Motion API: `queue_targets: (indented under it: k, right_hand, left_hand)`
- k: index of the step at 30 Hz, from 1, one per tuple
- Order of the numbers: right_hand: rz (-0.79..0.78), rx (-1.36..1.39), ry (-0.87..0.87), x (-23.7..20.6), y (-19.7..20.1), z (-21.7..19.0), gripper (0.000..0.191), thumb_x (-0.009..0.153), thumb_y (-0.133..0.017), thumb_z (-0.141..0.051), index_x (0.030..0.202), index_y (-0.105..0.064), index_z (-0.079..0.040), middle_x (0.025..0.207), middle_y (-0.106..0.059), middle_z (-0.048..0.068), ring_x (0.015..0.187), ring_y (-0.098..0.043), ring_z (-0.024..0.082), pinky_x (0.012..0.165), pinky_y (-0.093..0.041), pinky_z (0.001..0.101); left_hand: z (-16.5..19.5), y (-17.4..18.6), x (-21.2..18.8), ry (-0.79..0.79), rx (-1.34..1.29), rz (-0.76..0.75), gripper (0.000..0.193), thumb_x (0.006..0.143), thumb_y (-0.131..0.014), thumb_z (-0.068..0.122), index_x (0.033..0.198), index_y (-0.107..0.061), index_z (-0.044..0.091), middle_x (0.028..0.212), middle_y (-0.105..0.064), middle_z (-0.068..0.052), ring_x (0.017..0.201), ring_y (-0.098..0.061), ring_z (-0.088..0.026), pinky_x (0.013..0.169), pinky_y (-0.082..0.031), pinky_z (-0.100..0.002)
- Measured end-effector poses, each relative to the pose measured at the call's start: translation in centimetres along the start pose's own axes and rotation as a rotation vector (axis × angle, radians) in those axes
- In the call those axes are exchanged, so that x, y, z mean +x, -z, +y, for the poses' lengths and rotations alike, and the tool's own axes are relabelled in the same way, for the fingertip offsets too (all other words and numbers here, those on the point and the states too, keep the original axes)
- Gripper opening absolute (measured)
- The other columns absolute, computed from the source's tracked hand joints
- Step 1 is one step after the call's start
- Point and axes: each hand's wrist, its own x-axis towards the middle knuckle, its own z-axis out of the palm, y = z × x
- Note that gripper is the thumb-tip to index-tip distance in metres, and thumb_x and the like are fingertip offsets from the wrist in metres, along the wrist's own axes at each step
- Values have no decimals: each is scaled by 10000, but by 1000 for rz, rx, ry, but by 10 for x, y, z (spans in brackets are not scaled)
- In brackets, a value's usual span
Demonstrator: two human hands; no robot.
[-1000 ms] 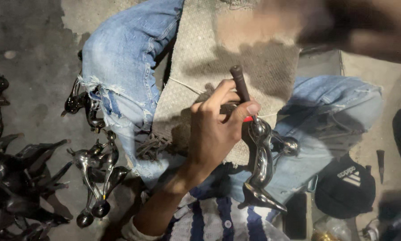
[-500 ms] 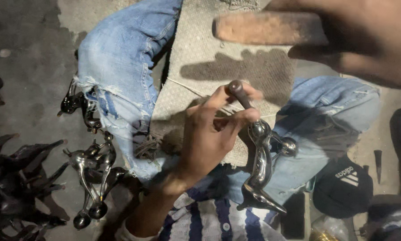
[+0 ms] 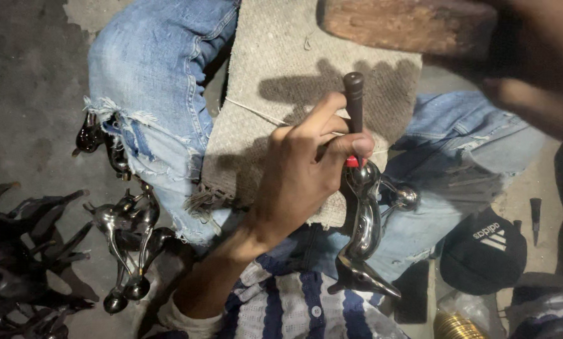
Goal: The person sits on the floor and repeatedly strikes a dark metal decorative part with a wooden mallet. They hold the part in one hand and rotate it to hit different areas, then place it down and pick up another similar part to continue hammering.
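My left hand (image 3: 300,176) grips a dark metal punch (image 3: 354,100) and holds it nearly upright, tip down on a shiny dark metal figurine (image 3: 364,232). The figurine lies on a burlap pad (image 3: 275,69) spread over my lap, between my knees in torn blue jeans. My right hand (image 3: 532,69) is blurred at the top right and holds a wooden mallet (image 3: 407,25) just above the punch's head. The punch's tip is hidden behind my fingers.
More shiny metal figurines (image 3: 131,226) lie on the grey floor by my left knee, with a dark pile of similar pieces (image 3: 18,251) at the far left. A black cap (image 3: 482,251), a small chisel (image 3: 536,213) and brass rings (image 3: 457,326) lie at the right.
The mallet has come into view at the top and sits over the punch. The punch has gone from tilted to nearly upright, with my left hand shifting slightly on the figurine.
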Motion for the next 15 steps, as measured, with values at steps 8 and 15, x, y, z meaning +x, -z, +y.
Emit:
queue_targets:
  k: [8, 15]
  right_hand:
    - [-20, -52, -30, 1, 0, -4, 558, 868, -656, 69, 1394, -468, 67, 1303, -572, 247, 1232, -584, 344, 1007, -463, 417]
    - [0, -68, -62, -2, 2, -7, 539, 874, -672, 62, 1380, -486, 65, 1260, -583, 233, 1187, -592, 330, 981, -470, 408]
  left_hand:
    - [6, -2, 2, -6, 50, 22, 402, 1065, -571, 272, 1297, -576, -57, 882, -778, -130, 615, -764, -138, 374, -550, -238]
    - [5, -4, 2, -211, 106, -7, 324, 1064, -628, 197, 1298, -599, -26, 990, -776, -178, 701, -778, -182, 476, -565, -268]
